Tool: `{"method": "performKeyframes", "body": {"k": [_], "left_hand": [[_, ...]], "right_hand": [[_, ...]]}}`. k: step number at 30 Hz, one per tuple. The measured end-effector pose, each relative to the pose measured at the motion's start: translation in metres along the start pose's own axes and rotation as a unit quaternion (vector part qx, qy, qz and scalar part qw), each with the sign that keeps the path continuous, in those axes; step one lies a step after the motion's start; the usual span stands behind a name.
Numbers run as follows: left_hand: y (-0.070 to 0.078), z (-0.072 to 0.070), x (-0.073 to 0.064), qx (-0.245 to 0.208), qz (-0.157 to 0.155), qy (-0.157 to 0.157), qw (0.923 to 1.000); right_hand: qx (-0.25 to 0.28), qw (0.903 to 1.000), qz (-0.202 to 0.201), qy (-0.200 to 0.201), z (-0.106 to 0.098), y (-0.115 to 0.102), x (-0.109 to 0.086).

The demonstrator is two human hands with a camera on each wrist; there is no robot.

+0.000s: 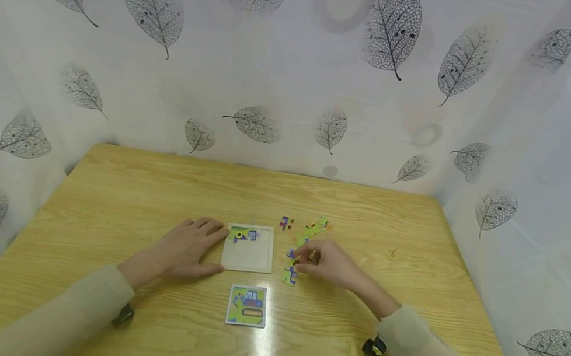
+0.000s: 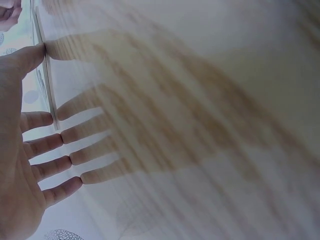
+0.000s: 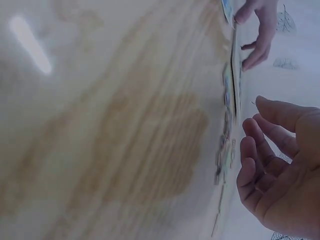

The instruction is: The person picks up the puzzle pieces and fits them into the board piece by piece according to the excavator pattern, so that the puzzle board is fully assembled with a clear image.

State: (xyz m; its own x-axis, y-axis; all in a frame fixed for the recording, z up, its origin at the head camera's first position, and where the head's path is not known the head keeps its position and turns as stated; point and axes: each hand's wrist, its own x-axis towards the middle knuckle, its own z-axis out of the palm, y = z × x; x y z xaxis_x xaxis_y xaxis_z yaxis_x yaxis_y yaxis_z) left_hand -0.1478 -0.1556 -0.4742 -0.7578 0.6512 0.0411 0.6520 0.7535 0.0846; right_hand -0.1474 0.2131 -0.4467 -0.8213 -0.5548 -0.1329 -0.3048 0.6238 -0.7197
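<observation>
A square pale puzzle tray (image 1: 248, 259) lies mid-table, with a few joined puzzle pieces (image 1: 242, 234) in its upper left corner. My left hand (image 1: 191, 249) rests beside it with fingers spread, index fingertip and thumb at its left edge. Over a loose cluster of green puzzle pieces (image 1: 313, 229) hovers my right hand (image 1: 330, 263). Its fingers bend loosely, and a gap shows between thumb and index finger in the right wrist view. Just under those fingertips lies a purple and yellow piece (image 1: 291, 254). A green and purple piece (image 1: 290, 276) lies below the hand.
A printed picture card (image 1: 247, 306) showing a blue vehicle on green lies in front of the tray. One red and blue piece (image 1: 285, 223) sits apart, right of the tray. Leaf-patterned curtains (image 1: 296, 85) stand around the glossy wooden table (image 1: 168, 329).
</observation>
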Motion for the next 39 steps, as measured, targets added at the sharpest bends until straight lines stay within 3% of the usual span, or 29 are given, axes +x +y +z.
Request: {"method": "performKeyframes", "body": {"k": [21, 34, 39], "left_hand": [[0.000, -0.001, 0.001, -0.006, -0.004, -0.012, 0.9999], [0.000, 0.002, 0.000, 0.005, 0.007, 0.007, 0.9999], [-0.001, 0.002, 0.000, 0.004, 0.005, 0.003, 1.0000]], "right_hand": [[-0.062, 0.9969, -0.002, -0.049, 0.016, -0.005, -0.008], [-0.108, 0.9929, 0.040, -0.030, 0.017, -0.005, -0.013], [-0.119, 0.9921, 0.029, -0.029, 0.015, -0.005, -0.015]]}}
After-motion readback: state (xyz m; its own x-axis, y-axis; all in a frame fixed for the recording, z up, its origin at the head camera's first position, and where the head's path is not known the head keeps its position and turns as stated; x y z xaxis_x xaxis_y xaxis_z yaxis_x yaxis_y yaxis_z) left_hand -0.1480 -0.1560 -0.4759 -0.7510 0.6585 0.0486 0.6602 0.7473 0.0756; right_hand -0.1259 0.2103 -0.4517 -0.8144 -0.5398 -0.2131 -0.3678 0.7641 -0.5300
